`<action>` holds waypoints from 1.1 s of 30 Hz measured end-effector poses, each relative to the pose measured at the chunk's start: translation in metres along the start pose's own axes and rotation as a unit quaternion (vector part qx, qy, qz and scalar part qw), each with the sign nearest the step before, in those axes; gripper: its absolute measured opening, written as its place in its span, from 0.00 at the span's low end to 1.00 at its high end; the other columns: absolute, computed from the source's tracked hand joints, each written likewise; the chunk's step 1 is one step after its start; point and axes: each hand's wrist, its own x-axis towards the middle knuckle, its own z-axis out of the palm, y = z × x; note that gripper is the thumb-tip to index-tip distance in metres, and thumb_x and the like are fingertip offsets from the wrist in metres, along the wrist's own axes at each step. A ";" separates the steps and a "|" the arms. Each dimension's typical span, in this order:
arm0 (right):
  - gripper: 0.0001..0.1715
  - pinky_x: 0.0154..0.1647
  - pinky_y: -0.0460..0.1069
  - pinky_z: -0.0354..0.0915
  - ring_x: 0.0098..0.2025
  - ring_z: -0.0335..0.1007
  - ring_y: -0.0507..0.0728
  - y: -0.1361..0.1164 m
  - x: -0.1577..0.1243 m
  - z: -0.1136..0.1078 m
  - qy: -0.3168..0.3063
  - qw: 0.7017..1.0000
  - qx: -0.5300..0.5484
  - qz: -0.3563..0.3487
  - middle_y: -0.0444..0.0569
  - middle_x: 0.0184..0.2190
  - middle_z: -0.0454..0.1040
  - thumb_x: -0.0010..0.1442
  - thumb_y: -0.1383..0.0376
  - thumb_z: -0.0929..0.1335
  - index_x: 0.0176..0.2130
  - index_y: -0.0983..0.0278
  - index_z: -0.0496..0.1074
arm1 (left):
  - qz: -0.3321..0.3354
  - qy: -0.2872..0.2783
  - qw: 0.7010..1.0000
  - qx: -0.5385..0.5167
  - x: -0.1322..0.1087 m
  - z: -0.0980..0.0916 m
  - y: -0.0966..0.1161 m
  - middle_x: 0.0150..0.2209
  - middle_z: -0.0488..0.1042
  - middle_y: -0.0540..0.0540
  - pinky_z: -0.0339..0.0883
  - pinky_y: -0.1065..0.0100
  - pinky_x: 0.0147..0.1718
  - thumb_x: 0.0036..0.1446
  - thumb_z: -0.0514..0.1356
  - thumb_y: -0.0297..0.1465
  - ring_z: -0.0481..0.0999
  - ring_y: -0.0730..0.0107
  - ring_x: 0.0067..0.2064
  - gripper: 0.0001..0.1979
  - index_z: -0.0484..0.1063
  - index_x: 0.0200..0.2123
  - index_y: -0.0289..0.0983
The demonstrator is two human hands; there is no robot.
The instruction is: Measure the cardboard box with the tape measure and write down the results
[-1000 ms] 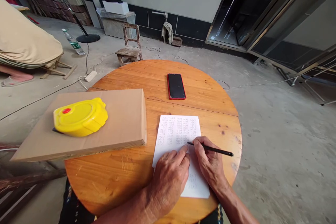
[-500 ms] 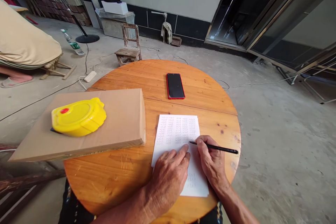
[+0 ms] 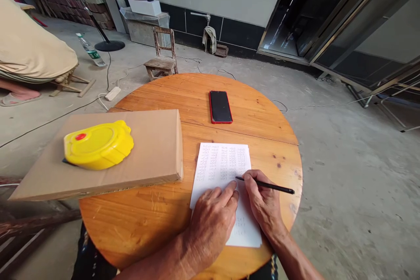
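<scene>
White sheets of paper [image 3: 210, 188], covered in columns of small handwritten characters, lie on the round wooden table [image 3: 154, 227]. My left hand [image 3: 215, 218] rests on the paper palm down, its index finger stretched toward the pen tip and its other fingers partly bent. Nothing shows in its grasp. A black pen [image 3: 272, 186] is pinched in my right hand [image 3: 264, 201], with its tip touching or just above the end of a written row. The side of that hand rests by the paper's right edge.
A red-cased phone [image 3: 221, 107] lies beyond the paper. At left, a cardboard box [image 3: 157, 153] carries a yellow tape measure case [image 3: 98, 144] and overhangs the table edge. Past the table stand a small wooden chair [image 3: 162, 59], a water bottle [image 3: 92, 51] and a seated person's leg [image 3: 22, 89].
The pen has tilted slightly and its tip has shifted a little to the left, with the right hand nearly in place. My left hand has hardly moved.
</scene>
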 end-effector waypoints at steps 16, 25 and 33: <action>0.13 0.27 0.46 0.62 0.25 0.63 0.52 -0.003 0.001 -0.001 -0.001 1.000 -0.022 -0.011 0.42 0.22 0.69 0.64 0.62 0.63 0.28 0.62 0.69 | 0.000 -0.004 1.000 0.001 -0.001 0.000 0.000 0.55 0.74 0.45 0.74 0.54 0.40 0.59 0.54 0.20 0.76 0.59 0.41 0.18 0.71 0.51 0.34; 0.15 0.25 0.47 0.60 0.24 0.61 0.52 -0.005 0.000 -0.002 0.000 1.000 0.001 0.001 0.42 0.21 0.67 0.64 0.60 0.64 0.27 0.62 0.69 | 0.001 -0.006 1.000 0.005 -0.001 0.001 0.000 0.56 0.74 0.44 0.74 0.54 0.39 0.58 0.54 0.20 0.76 0.59 0.41 0.19 0.70 0.52 0.35; 0.11 0.31 0.48 0.63 0.27 0.65 0.53 -0.004 0.000 -0.001 0.071 0.996 0.050 -0.002 0.42 0.25 0.69 0.67 0.59 0.65 0.34 0.61 0.71 | -0.001 0.005 1.000 0.000 -0.001 0.003 -0.002 0.56 0.74 0.46 0.75 0.54 0.39 0.57 0.55 0.20 0.77 0.59 0.40 0.17 0.71 0.49 0.37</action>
